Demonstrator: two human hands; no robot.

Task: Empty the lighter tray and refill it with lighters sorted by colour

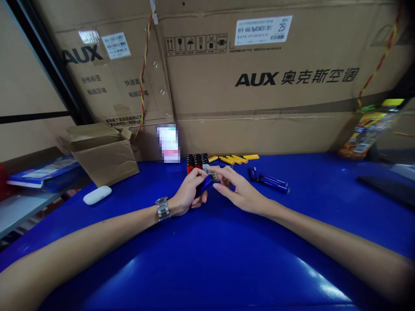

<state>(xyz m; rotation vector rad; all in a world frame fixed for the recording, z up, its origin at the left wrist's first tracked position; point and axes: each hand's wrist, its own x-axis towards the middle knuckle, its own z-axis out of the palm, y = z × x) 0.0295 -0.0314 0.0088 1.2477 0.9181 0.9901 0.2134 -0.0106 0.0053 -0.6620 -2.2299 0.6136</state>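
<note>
My left hand [189,190], a metal-band watch on its wrist, is closed around a blue lighter-like stick [205,185] in front of me. My right hand [238,185] reaches in from the other side with thumb and index finger apart, close to the stick's end; I cannot tell whether they touch it. Just behind my hands, several black-topped lighters [194,161] in red and other colours stand upright in rows, partly hidden by my fingers. Loose yellow lighters [238,160] lie beyond my right hand. Several blue lighters [272,181] with metal ends lie to its right.
A blue table [207,259] spans the foreground. On the left are a white case [97,195] and an opened cardboard box [105,160]. A pixelated phone-like rectangle [169,143] leans at the back. Large cartons [275,103] form the rear wall. A drink bottle [369,129] stands right.
</note>
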